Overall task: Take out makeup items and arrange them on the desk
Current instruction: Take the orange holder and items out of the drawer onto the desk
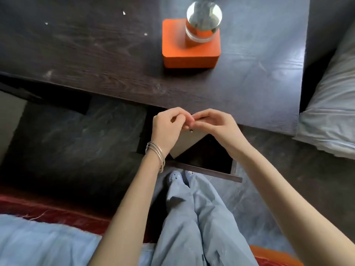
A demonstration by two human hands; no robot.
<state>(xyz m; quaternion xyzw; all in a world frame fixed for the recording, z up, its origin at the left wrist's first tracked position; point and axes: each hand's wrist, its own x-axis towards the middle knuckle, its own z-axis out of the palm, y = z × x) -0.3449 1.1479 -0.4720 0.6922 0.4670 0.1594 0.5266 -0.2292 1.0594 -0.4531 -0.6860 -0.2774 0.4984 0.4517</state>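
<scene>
Progress early: worktop carries only orange box with glass ball, upper centre. Drawer open, frame centre. Left hand and right hand meet above it, fingers curled, pinching something small; item unclear. Makeup not yet laid out.

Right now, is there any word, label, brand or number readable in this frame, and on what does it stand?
None can be read.
orange box on the desk: plain faces, no print shows.
glass ball on the box: no label.
beige pouch under both hands: no lettering visible.
shoes: small marks, too blurred to read.
</scene>
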